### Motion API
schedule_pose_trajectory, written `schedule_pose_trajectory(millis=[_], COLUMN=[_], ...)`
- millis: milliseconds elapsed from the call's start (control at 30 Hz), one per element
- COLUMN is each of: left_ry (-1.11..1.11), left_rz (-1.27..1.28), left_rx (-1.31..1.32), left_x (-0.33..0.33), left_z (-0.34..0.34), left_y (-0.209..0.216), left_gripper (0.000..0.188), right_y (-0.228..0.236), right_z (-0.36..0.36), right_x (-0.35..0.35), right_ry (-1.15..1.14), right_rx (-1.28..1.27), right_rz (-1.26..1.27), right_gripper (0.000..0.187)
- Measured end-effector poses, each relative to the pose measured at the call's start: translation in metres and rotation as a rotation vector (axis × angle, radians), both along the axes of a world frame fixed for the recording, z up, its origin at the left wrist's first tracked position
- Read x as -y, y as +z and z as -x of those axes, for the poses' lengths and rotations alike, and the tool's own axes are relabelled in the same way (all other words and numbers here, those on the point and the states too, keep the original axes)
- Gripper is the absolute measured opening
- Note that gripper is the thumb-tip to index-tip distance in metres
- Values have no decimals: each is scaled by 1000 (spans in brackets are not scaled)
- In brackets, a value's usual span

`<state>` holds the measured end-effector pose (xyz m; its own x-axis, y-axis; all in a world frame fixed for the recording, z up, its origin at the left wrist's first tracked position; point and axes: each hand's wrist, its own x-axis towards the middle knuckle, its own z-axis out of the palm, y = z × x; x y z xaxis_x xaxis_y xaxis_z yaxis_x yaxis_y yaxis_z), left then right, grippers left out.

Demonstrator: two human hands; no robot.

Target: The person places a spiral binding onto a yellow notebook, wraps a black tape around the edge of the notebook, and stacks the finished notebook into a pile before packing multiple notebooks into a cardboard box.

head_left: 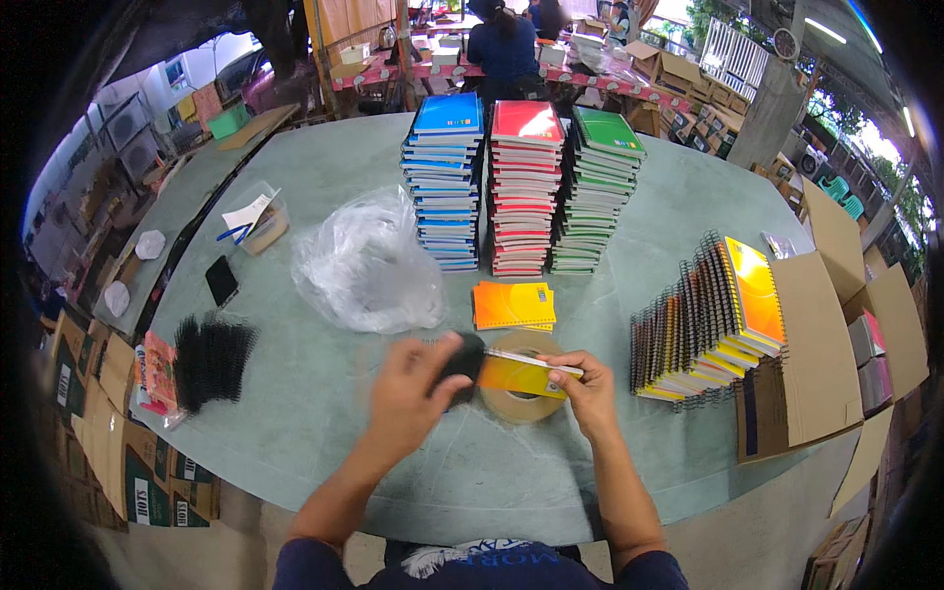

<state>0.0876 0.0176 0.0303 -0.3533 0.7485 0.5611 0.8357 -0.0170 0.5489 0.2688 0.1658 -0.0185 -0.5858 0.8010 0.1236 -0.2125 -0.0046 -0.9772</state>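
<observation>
My right hand (585, 393) pinches a small yellow-orange notebook (516, 376) by its right end, thumb on the near side. At the notebook's other end my left hand (408, 388) is closed round a dark object (460, 366), blurred by motion; I cannot make out what it is. Beneath the notebook lies a wide roll of brown tape (521, 411), partly hidden by it. Just beyond the roll rests a small pile of yellow-orange notebooks (513, 305). A fanned heap of black spiral coils (211, 362) lies at the left of the table.
Tall stacks of blue (442, 187), red (521, 187) and green notebooks (598, 187) stand at the back. A crumpled clear plastic bag (369, 261) lies beside them. Spiral-bound yellow notebooks (698, 329) lean near an open cardboard box (821, 344) at right. A phone (222, 281) lies left.
</observation>
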Motion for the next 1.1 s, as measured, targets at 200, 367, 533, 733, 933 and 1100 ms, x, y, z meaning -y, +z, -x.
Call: schedule_pose_trajectory(millis=[200,367,533,733,933,1100], left_ry=[51,-341,-128,38,-287,-474], left_rz=[-212,94,-77,-241,26,209], left_rx=[49,-136,-35,24,10,-111], left_x=[-9,-23,-28,-35,-26,-16], left_z=[5,-7,-11,-13,-32,-47], left_y=[13,-15,-2,20,4,-37], left_gripper=[27,30,30,30,27,31], right_y=[-2,-5,-17,-13,-16,-16], right_z=[-7,-8,-10,-13,-15,-9], right_x=[1,-1,0,5,1,-1], right_ry=[-6,8,26,17,8,56], right_rx=[39,62,70,125,63,62], right_rz=[61,-83,11,10,20,-35], right_gripper=[16,16,19,20,19,18])
